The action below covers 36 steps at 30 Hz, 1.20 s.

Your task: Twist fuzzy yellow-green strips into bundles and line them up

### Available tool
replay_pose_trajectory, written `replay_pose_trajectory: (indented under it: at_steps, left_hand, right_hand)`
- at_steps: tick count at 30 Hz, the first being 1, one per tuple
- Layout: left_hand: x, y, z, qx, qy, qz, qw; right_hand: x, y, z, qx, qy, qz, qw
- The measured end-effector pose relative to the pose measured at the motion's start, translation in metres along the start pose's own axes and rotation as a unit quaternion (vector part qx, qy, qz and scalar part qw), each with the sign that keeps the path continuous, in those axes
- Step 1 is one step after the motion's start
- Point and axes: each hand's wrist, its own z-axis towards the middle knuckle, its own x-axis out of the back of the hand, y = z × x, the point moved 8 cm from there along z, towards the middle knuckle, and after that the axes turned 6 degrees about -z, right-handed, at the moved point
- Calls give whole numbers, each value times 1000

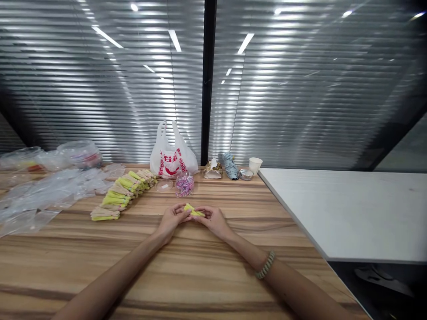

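Observation:
A small yellow bundle (193, 210), which looks like soft folded strips, is held just above the wooden table between both hands. My left hand (172, 221) pinches its left end with thumb and fingers. At the right end, my right hand (215, 221) grips it the same way. Left of the hands runs a curved row of similar yellow and beige bundles (122, 191), laid one against another. Beyond the hands stands a clear tub of pink and purple small pieces (184, 184), some spilling over its front; their exact kind is too small to tell.
Clear plastic bags (50, 191) spread over the table's left side. At the back are a white carrier bag (173, 158), a clear lid (164, 185), a tissue pack (212, 170), a blue folded umbrella (230, 166), a round tin (245, 174) and a paper cup (255, 165). A white table (350, 213) adjoins rightward.

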Motion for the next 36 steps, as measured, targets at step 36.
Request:
replay_pose_trajectory:
  at_steps: [36]
  left_hand:
    - [-10, 14, -5, -67, -39, 107, 991]
  right_hand:
    - [-10, -27, -8, 99, -80, -172, 977]
